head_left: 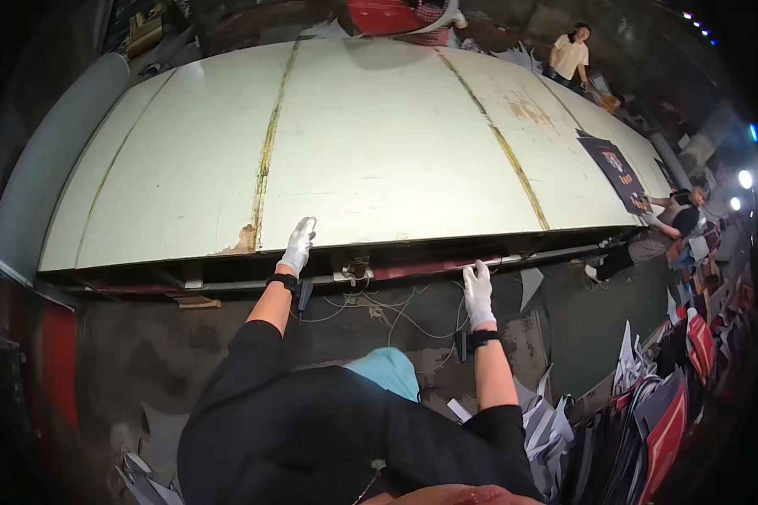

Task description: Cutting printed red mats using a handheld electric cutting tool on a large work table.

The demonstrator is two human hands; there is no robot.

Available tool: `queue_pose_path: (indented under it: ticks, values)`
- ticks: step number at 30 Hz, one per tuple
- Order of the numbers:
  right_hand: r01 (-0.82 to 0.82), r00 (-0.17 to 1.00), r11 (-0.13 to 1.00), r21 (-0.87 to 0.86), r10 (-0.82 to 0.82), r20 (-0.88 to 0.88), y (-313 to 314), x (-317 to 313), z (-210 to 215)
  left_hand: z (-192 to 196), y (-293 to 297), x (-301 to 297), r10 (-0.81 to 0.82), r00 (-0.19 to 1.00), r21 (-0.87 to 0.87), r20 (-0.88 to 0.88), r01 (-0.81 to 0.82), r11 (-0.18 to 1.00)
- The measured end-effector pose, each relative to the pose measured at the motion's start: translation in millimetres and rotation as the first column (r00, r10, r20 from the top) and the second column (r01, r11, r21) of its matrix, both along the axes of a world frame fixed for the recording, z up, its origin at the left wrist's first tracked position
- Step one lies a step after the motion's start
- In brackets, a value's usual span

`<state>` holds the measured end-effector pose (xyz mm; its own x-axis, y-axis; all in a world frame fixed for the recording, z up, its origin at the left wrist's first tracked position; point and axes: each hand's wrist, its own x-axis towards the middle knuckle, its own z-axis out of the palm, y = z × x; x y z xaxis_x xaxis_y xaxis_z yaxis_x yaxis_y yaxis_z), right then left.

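Observation:
A long, pale table (pixel 379 143) with yellowish seams fills the upper half of the view. My left hand (pixel 298 246), in a white glove with a black wrist strap, rests flat on the table's near edge, fingers pointing away. My right hand (pixel 478 293), also gloved in white, hangs just below the table's front edge near a metal rail (pixel 413 269), fingers apart and holding nothing. A dark printed cloth piece (pixel 619 171) lies on the table at the far right.
A seated person (pixel 665 227) at the table's right end touches the dark cloth. Another person (pixel 569 55) stands beyond the far side. Stacks of dark and red fabric pieces (pixel 665 396) pile up at lower right. Loose cables (pixel 396 316) hang under the table.

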<state>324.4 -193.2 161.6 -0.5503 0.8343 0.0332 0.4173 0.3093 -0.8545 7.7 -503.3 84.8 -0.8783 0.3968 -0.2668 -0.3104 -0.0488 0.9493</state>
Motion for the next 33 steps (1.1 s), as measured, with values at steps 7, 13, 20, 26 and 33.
queue_pose_path:
  ticks: [7,13,20,26,33]
  values:
    - [-0.104,0.975,0.844,-0.526,-0.017,-0.220,65,-107,-26,-3,-18,-29,0.103,0.991,-0.099,-0.091,-0.112,0.989]
    - [-0.112,0.928,0.605,-0.789,-0.219,-0.300,163,-164,-111,-14,78,-70,-0.059,0.982,-0.430,-0.178,-0.024,0.902]
    - [-0.028,0.855,0.231,-0.973,-0.499,-0.143,222,-237,-146,-53,204,-112,-0.449,0.883,-0.953,-0.136,0.007,0.303]
    - [-0.224,0.800,0.177,-0.958,-0.529,-0.284,289,-333,-161,-91,235,-114,-0.475,0.756,-0.891,-0.451,-0.415,0.186]
    - [0.115,0.955,0.667,-0.737,-0.278,-0.103,355,-408,-206,-72,249,-116,-0.501,0.770,-0.918,-0.395,-0.345,0.193]
